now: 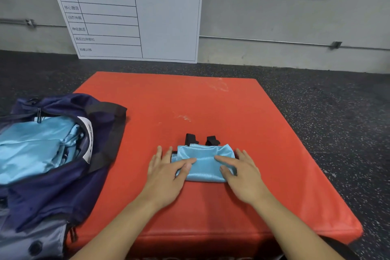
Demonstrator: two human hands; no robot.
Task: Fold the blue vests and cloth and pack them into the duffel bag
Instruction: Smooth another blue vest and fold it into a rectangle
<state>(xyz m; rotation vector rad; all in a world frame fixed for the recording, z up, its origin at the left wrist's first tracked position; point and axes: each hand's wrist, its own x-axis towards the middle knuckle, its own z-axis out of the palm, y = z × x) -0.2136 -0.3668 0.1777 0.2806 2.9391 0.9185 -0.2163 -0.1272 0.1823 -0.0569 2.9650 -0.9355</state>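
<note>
A folded blue vest (205, 162) lies on the red mat (211, 107), a little toward six o'clock from the mat's centre; it is a small, thick bundle of shiny light-blue fabric, and two black straps (200, 139) stick out from its twelve o'clock edge, resting on the mat. The left hand (166, 173) lies at the bundle's nine o'clock side, fingers straight and spread; its thumb and forefinger rest flat on the fabric, while the other fingers lie on the mat just beside it; it grips nothing. The right hand (240, 173) lies at the three o'clock side in the same manner, fingers extended, forefinger and thumb pressing on the cloth; nothing is pinched or curled round.

At nine o'clock of the mat sits the navy duffel bag (54, 192), overlapping the mat's edge; its zip is open, and light-blue folded fabric (35, 148) fills the opening; a white label (88, 139) shows on the inner rim.

Beyond the mat, at twelve o'clock, a white board (135, 17) with a green header and ruled rows leans against the grey wall (295, 23); the floor (327, 122) around is dark and speckled.
</note>
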